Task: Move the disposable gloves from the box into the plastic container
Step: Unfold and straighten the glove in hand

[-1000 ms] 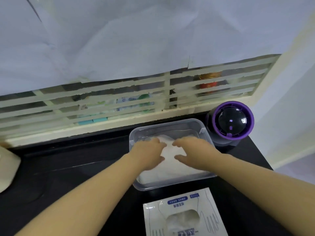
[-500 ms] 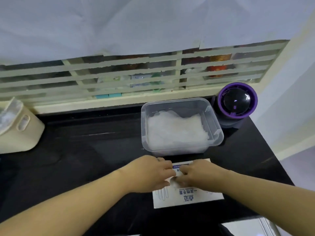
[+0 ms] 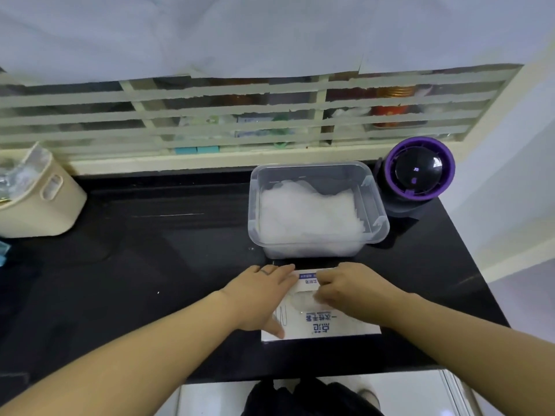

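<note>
Head view: my left hand [image 3: 261,295] lies flat, fingers straight, on the box [image 3: 321,325] at lower centre. My right hand [image 3: 351,292] curls its fingers at the box's opening; whether it pinches anything I cannot tell. Gloves [image 3: 306,214] fill the plastic container [image 3: 253,205] just above, centre right.

A clear, lidless, rectangular plastic container [image 3: 312,172] is set upright on the black counter [image 3: 180,250] and is filled with a heap of translucent white disposable gloves [image 3: 306,214]. Just before it, a flat white box [image 3: 318,325] with blue print is laid, more gloves being seen in its opening.
</note>
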`<act>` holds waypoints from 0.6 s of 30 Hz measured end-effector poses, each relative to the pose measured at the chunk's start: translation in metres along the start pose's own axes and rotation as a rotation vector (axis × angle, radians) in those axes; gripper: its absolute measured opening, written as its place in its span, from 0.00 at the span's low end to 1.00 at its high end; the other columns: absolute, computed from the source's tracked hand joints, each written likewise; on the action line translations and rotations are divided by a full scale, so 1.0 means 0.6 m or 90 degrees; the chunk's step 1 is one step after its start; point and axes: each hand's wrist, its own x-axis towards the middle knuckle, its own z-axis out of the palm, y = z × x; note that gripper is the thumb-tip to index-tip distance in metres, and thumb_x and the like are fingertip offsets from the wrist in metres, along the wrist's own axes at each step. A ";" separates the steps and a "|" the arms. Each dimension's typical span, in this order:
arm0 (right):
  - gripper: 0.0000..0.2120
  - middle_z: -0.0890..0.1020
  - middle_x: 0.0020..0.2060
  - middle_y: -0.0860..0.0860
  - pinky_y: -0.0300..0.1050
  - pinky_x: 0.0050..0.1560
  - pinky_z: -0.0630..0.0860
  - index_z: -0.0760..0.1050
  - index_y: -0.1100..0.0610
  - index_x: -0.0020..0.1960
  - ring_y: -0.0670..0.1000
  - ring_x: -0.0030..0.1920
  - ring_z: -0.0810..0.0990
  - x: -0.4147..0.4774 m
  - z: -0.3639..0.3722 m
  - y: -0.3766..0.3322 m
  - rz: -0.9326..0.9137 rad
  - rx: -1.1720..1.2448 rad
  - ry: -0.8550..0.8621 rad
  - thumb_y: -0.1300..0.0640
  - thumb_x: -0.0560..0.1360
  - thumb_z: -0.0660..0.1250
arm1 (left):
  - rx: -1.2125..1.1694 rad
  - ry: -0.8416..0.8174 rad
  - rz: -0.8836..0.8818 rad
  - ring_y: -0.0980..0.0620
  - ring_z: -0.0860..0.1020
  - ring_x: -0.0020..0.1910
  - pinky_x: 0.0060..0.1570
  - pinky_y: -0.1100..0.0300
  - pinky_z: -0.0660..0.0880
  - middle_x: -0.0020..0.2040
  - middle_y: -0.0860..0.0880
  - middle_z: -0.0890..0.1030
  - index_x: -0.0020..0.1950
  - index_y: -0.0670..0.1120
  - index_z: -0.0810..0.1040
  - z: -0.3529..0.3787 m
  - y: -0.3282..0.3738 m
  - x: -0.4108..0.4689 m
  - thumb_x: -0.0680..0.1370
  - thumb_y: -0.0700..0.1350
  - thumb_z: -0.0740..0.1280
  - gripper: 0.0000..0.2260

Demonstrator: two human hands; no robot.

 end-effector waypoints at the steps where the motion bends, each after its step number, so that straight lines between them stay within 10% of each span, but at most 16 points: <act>1: 0.08 0.74 0.32 0.45 0.39 0.24 0.65 0.80 0.49 0.36 0.48 0.25 0.71 -0.004 -0.012 -0.002 0.015 0.035 0.036 0.57 0.63 0.78 | 0.000 -0.003 -0.003 0.46 0.52 0.78 0.75 0.50 0.54 0.80 0.49 0.45 0.80 0.48 0.45 -0.001 0.000 0.000 0.73 0.64 0.68 0.47; 7: 0.06 0.75 0.38 0.44 0.34 0.41 0.72 0.79 0.56 0.44 0.44 0.37 0.73 0.006 -0.140 0.002 0.308 0.377 0.320 0.56 0.77 0.65 | -0.029 -0.010 -0.032 0.45 0.64 0.70 0.68 0.53 0.63 0.76 0.46 0.60 0.78 0.46 0.54 -0.013 0.009 -0.006 0.71 0.63 0.71 0.44; 18: 0.11 0.78 0.48 0.60 0.52 0.52 0.78 0.78 0.64 0.57 0.56 0.46 0.77 -0.021 -0.151 0.023 0.677 1.257 0.327 0.59 0.78 0.64 | -0.499 -0.009 -0.041 0.59 0.73 0.65 0.66 0.58 0.70 0.69 0.59 0.72 0.74 0.59 0.64 -0.123 0.019 -0.041 0.71 0.68 0.67 0.34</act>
